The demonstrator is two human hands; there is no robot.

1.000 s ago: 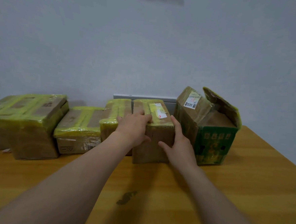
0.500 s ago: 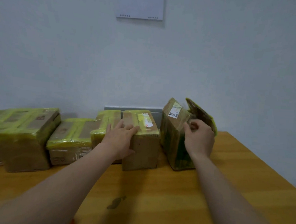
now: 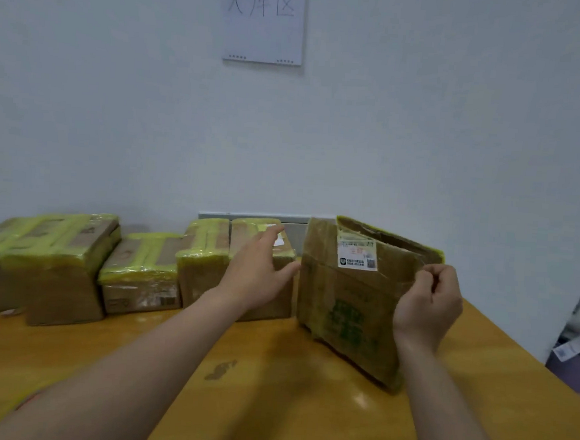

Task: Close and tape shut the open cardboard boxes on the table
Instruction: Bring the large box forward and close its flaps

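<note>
Right of the taped boxes [image 3: 141,264], the open green-printed box [image 3: 351,303] stands on the bench [image 3: 268,407]. Right hand [image 3: 428,305] clenched on its flap edge; left hand [image 3: 255,276] spread, holding nothing. Best: press flaps flat before taping.

Both bare forearms reach forward from the near edge of the tabletop [image 3: 270,390]. The left hand [image 3: 255,272] is spread flat, palm down, fingers extended and loosely together, thumb pointing toward the right side. The right hand [image 3: 428,305] is raised nearer the right edge, its grip curled into a loose fist, fingertips [image 3: 427,272] pinched against the thumb, back of the hand facing the camera.
</note>
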